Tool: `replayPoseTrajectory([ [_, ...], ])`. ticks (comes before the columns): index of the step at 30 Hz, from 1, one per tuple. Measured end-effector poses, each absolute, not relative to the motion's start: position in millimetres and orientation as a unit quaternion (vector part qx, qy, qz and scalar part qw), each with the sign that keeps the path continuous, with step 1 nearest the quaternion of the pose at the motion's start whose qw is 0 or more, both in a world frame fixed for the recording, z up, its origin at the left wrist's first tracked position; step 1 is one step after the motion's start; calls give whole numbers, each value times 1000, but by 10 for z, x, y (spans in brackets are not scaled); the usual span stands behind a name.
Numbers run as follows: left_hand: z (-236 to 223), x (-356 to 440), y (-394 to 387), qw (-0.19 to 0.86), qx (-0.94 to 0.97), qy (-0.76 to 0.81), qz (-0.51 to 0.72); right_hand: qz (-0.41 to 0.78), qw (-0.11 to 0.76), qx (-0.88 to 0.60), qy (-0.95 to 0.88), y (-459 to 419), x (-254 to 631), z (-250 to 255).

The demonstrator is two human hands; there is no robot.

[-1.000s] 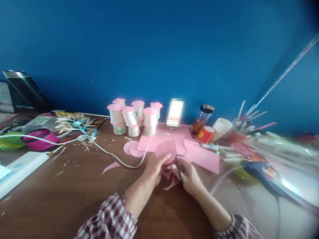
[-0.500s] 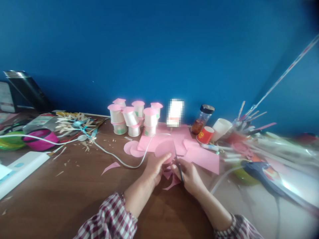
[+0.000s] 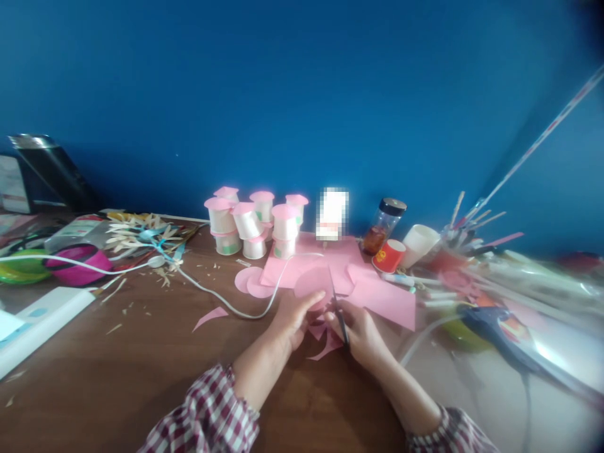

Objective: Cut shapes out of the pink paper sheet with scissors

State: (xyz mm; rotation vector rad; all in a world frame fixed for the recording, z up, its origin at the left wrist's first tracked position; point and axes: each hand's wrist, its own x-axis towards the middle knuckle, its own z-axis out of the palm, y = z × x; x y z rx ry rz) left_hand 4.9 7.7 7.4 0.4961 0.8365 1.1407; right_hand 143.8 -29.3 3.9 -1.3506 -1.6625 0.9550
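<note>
Between thumb and fingers my left hand [image 3: 297,318] pinches a rounded piece of pink paper [image 3: 312,281]. My right hand [image 3: 361,330] is closed on a pair of dark-handled scissors [image 3: 340,318], whose blades point away from me along the right edge of that paper. Pink scraps [image 3: 328,346] lie or hang just below both hands; which of the two I cannot tell. Flat on the table behind them are larger pink sheets [image 3: 384,301], and left of these two pink paper circles [image 3: 259,284]. A curved pink offcut [image 3: 211,318] rests farther left.
Stacked white paper cups [image 3: 221,220] with pink tops stand at the back. A lidded jar [image 3: 384,223], a red cup [image 3: 389,256] and a white cup [image 3: 419,244] are to the right. A white cable [image 3: 226,306] crosses the table. At left lies a power strip [image 3: 47,324].
Hands, paper and scissors have barely moved. The scissors and the pink paper have shifted by only a few pixels; everything else looks the same.
</note>
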Motion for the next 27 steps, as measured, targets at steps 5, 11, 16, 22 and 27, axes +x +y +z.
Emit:
replayPoseTrajectory([
  [5, 94, 41, 84, 733, 231, 382, 514, 387, 386, -531, -647, -299, 1443, 62],
  [11, 87, 39, 72, 731, 247, 377, 513, 384, 385, -540, -643, -305, 1447, 44],
  [16, 87, 49, 72, 728, 251, 373, 517, 383, 388, -535, -646, -300, 1442, 35],
  [22, 96, 52, 62, 723, 250, 389, 514, 377, 385, -538, -648, -307, 1438, 61],
  [27, 77, 47, 63, 716, 253, 399, 513, 383, 387, -537, -645, -313, 1439, 76],
])
